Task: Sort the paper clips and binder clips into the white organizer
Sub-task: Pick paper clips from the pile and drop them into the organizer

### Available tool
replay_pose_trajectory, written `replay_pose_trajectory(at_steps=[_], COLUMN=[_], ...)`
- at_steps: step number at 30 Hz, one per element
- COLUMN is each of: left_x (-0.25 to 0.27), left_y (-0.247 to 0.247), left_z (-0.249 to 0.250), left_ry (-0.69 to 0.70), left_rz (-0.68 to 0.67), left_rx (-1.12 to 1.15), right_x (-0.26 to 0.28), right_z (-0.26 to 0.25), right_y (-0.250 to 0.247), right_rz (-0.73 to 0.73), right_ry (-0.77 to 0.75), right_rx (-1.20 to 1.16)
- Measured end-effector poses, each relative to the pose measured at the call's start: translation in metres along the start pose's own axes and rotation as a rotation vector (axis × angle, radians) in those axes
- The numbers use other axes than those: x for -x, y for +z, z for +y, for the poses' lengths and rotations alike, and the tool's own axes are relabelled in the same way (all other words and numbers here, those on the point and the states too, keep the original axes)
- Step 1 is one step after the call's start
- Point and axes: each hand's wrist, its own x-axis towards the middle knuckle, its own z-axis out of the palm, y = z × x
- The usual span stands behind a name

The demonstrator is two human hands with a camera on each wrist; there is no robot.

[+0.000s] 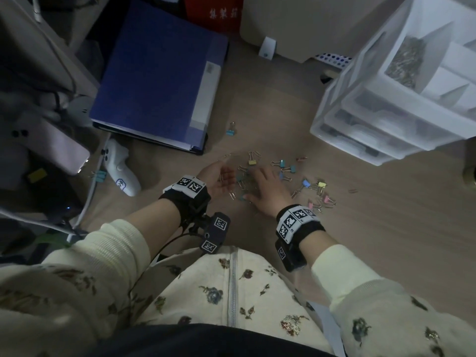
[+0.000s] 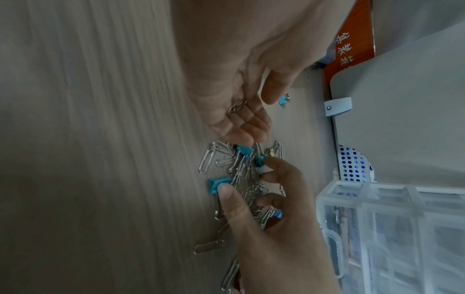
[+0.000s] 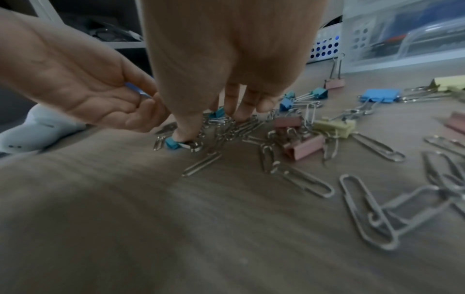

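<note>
Silver paper clips (image 2: 244, 179) lie heaped on the wooden floor with coloured binder clips (image 1: 316, 189) scattered to their right. My right hand (image 1: 260, 184) is palm down over the heap with its fingers spread on the clips (image 3: 231, 129). Its thumb touches a blue binder clip (image 2: 217, 185). My left hand (image 1: 221, 177) is cupped, palm toward the heap, at its left edge, and one paper clip (image 2: 235, 107) lies in it. The white organizer (image 1: 381, 104) stands at the upper right; its top compartment (image 1: 407, 63) holds paper clips.
A blue ring binder (image 1: 159, 73) lies at the upper left. A white controller (image 1: 121, 171) sits left of my hands with a teal binder clip (image 1: 99, 175) beside it. One blue binder clip (image 1: 230, 130) lies apart near the binder. A perforated white basket (image 1: 332, 59) is behind the organizer.
</note>
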Motion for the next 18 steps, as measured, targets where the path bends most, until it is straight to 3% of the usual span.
replay_pose_trajectory(at_steps=[5, 18], left_x=[0.0, 0.001], left_y=[-0.001, -0.005], left_z=[-0.001, -0.002], left_ry=[0.002, -0.016], left_rz=[0.003, 0.015], left_rx=[0.007, 0.006], right_x=[0.011, 0.003], right_z=[0.006, -0.006], right_y=[0.002, 0.005], right_rz=[0.122, 0.019], right_ry=[0.037, 0.005], right_rx=[-0.024, 0.096])
